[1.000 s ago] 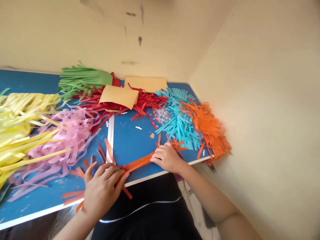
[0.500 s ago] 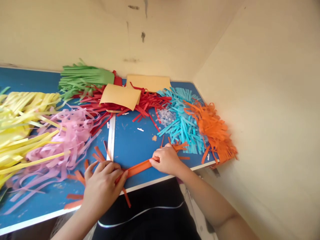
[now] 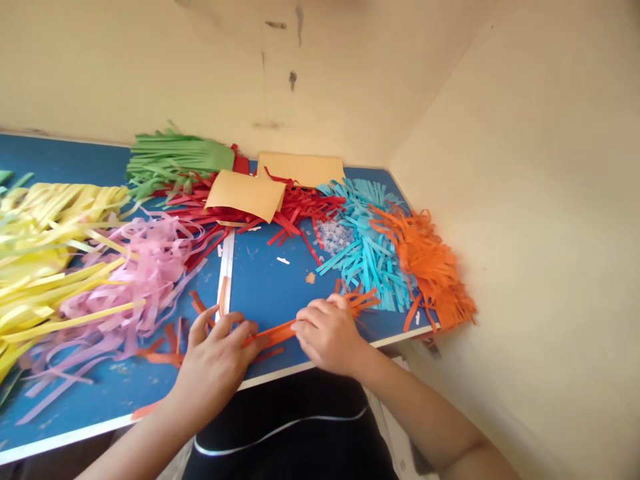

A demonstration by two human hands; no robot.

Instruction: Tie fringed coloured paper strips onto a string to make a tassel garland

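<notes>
A folded strip of orange fringed paper (image 3: 276,332) stretches between my hands near the table's front edge. My left hand (image 3: 219,355) grips its left end, the thumb and fingers closed around it. At the other end, my right hand (image 3: 329,333) is wrapped around the strip, its fingers curled together. Loose orange fringe (image 3: 361,302) sticks out past my right hand, and more orange strips (image 3: 170,343) spread on the table left of my left hand. My palms hide part of the strip.
On the blue table (image 3: 270,287) lie yellow (image 3: 45,233), pink (image 3: 145,247), green (image 3: 183,153), red (image 3: 295,207), light blue (image 3: 370,247) and orange (image 3: 433,273) fringed paper bundles. A tan card (image 3: 245,193) rests on the red fringe. Small clear pieces (image 3: 334,237) lie beside the light blue bundle.
My right hand has slid left along the strip, closer to my left hand, with its fingers now further over the paper. The fringe by my left hand has shifted.
</notes>
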